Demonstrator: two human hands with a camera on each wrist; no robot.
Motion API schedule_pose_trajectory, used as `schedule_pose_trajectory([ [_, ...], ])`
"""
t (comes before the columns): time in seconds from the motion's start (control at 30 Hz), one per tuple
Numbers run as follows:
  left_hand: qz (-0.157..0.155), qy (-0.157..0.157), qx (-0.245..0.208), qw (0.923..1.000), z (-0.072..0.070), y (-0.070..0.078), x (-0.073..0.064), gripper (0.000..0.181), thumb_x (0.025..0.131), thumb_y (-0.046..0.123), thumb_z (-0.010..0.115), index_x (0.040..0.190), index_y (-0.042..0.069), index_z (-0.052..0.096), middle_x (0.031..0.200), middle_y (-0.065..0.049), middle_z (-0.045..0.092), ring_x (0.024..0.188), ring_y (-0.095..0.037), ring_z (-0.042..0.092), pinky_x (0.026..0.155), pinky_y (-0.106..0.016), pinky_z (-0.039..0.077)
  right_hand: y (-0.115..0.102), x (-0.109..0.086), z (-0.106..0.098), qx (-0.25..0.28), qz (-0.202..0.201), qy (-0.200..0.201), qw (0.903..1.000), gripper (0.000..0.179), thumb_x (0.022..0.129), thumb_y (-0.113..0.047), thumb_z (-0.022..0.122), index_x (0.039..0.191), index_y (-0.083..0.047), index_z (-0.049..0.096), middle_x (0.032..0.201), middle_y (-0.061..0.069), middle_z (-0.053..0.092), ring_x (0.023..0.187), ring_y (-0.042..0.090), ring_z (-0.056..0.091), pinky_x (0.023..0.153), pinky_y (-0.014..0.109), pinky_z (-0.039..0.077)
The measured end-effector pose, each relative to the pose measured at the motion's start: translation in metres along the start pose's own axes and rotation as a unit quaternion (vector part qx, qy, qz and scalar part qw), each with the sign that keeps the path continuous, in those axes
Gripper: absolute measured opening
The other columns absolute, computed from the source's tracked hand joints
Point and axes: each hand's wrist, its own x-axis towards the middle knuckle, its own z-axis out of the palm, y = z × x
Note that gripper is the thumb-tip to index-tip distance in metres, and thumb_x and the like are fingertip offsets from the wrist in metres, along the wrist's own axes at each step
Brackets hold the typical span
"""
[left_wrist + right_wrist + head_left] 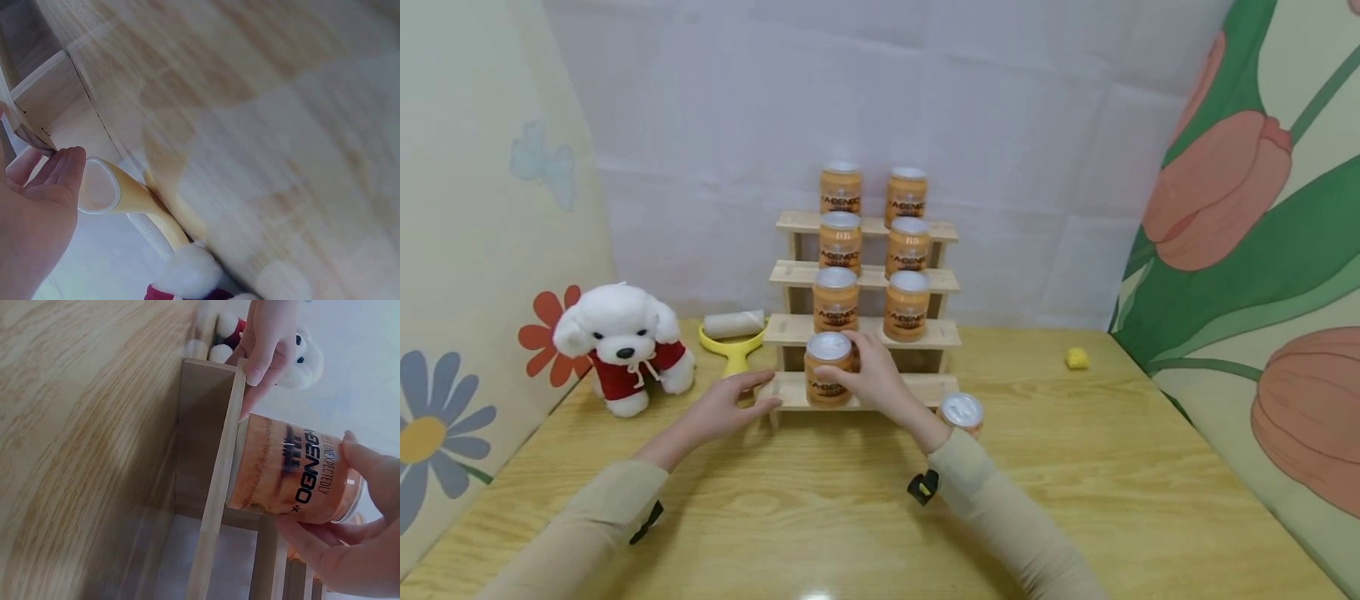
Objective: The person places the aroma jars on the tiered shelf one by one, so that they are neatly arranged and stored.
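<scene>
On the lowest step of a wooden tiered rack (934, 386), an orange can (828, 369) with a silver lid stands upright toward the left. My right hand (880, 382) grips this can, thumb on one side and fingers round the other. In the right wrist view, the can's (294, 469) base meets or nearly meets the step. My left hand (724, 410) pinches the left end of that same step, its thumb above the board and fingers at its edge. Another orange can (961, 412) stands on the table beside the rack's right front, partly hidden by my right forearm.
Two columns of matching cans (906, 307) fill the upper steps. Left of the rack lie a yellow-handled lint roller (735, 343) and a white plush dog (625, 346) in red. A small yellow block (1077, 359) sits on the table (1075, 467) at right.
</scene>
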Motion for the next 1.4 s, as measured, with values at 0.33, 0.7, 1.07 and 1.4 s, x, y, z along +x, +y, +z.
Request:
schedule_pose_trajectory([
  [0.33, -0.01, -0.004, -0.003, 0.9999, -0.001, -0.002, -0.001, 0.057, 0.091, 0.032, 0.061, 0.13, -0.008, 0.05, 0.131, -0.027, 0.052, 0.118, -0.042, 0.051, 0.094, -0.05, 0.047, -0.001, 0.004, 0.002, 0.002, 0.0, 0.007, 1.0, 0.072, 0.079, -0.041, 0.072, 0.136, -0.006, 0.045, 0.128, 0.011, 0.052, 0.114, 0.023, 0.053, 0.094, 0.036, 0.048],
  [0.7, -0.005, -0.002, 0.004, 1.0, 0.002, -0.004, -0.002, 0.056, 0.091, 0.033, 0.062, 0.13, -0.007, 0.051, 0.13, -0.026, 0.053, 0.118, -0.041, 0.052, 0.094, -0.05, 0.048, 0.005, 0.003, 0.002, 0.032, -0.012, 0.001, 0.9994, 0.069, 0.079, -0.039, 0.074, 0.135, -0.009, 0.046, 0.126, 0.008, 0.053, 0.111, 0.019, 0.054, 0.09, 0.033, 0.049],
  [1.07, -0.003, 0.001, -0.005, 1.0, 0.003, -0.001, -0.001, 0.056, 0.091, 0.03, 0.063, 0.13, -0.008, 0.051, 0.13, -0.027, 0.053, 0.117, -0.042, 0.052, 0.093, -0.049, 0.048, 0.011, -0.009, -0.013, 0.084, -0.027, -0.017, 0.996, 0.053, 0.085, -0.034, 0.069, 0.13, -0.012, 0.053, 0.125, 0.005, 0.06, 0.113, 0.019, 0.059, 0.095, 0.03, 0.049],
  [1.4, -0.003, 0.0, -0.006, 1.0, 0.001, -0.002, -0.001, 0.056, 0.091, 0.031, 0.062, 0.13, -0.007, 0.051, 0.131, -0.026, 0.052, 0.118, -0.041, 0.052, 0.094, -0.048, 0.049, 0.016, -0.04, -0.046, 0.097, 0.017, -0.022, 0.9949, 0.059, 0.083, -0.038, 0.07, 0.135, -0.017, 0.051, 0.136, 0.003, 0.053, 0.126, 0.022, 0.05, 0.106, 0.037, 0.041],
])
